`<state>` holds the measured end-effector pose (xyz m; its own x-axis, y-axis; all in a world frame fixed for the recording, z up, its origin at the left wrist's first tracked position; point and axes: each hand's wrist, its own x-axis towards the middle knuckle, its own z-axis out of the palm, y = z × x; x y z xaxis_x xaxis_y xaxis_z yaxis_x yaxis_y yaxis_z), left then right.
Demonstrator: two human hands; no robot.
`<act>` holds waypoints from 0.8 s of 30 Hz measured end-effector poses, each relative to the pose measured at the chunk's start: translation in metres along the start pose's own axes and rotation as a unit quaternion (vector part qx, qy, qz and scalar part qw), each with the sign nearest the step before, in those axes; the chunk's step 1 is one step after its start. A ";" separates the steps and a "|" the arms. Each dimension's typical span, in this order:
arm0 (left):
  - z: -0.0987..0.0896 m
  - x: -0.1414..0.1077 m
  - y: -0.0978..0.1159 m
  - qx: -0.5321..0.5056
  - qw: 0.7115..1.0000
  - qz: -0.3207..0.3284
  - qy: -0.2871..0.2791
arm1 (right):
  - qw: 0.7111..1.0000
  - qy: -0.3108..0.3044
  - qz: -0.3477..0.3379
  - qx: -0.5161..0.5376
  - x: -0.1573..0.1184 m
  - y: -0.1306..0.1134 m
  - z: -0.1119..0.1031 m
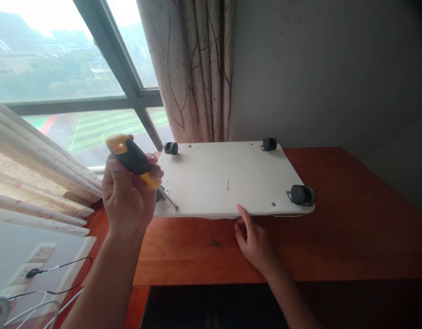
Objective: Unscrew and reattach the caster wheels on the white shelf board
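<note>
My left hand point(129, 192) is closed around a yellow and black screwdriver point(135, 157). Its metal shaft slants down to the right, and the tip is at a screw point(176, 207) near the front left corner of a white board point(214, 169). Black caster wheels stick up at the board's corners: one at the back left point(171, 148), one at the back right point(269, 144) and one at the front right point(302, 195). The front left one is mostly hidden behind my left hand. My right hand point(254, 237) touches the board's front edge with its index finger stretched out, the other fingers curled.
The board lies on a reddish wooden desk point(351, 219). Small screws point(215, 243) lie on the desk in front of it. A window and curtains point(193, 68) stand behind. At the lower left are a wall socket point(33, 269) and cables point(77, 260).
</note>
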<state>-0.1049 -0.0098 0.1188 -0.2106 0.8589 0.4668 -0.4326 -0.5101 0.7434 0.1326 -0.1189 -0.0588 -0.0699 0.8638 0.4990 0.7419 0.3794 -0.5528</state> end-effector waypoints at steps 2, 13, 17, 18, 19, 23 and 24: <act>0.001 0.000 0.000 -0.005 1.000 -0.005 0.004 | 1.000 -0.001 0.001 0.001 -0.001 0.001 0.001; 0.009 -0.007 -0.002 0.023 0.999 0.024 0.015 | 1.000 -0.002 0.000 -0.003 0.001 -0.002 -0.001; 0.008 -0.004 -0.005 0.018 0.998 0.016 0.049 | 1.000 -0.004 0.003 -0.005 0.000 -0.001 0.000; 0.009 -0.004 -0.005 0.019 0.998 0.013 0.060 | 1.000 -0.004 0.003 -0.004 0.001 -0.001 0.000; 0.010 -0.005 -0.004 0.019 0.997 0.011 0.068 | 1.000 -0.004 0.002 -0.002 0.001 -0.002 -0.001; 0.012 -0.009 -0.001 0.029 0.998 0.022 0.055 | 1.000 -0.003 0.001 -0.001 0.002 -0.003 -0.002; 0.012 -0.009 0.000 0.037 0.998 0.027 0.041 | 1.000 -0.003 0.000 -0.001 0.002 -0.002 -0.002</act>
<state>-0.0930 -0.0186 0.1203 -0.3041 0.8291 0.4692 -0.3540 -0.5556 0.7523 0.1322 -0.1189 -0.0549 -0.0748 0.8658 0.4947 0.7428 0.3794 -0.5516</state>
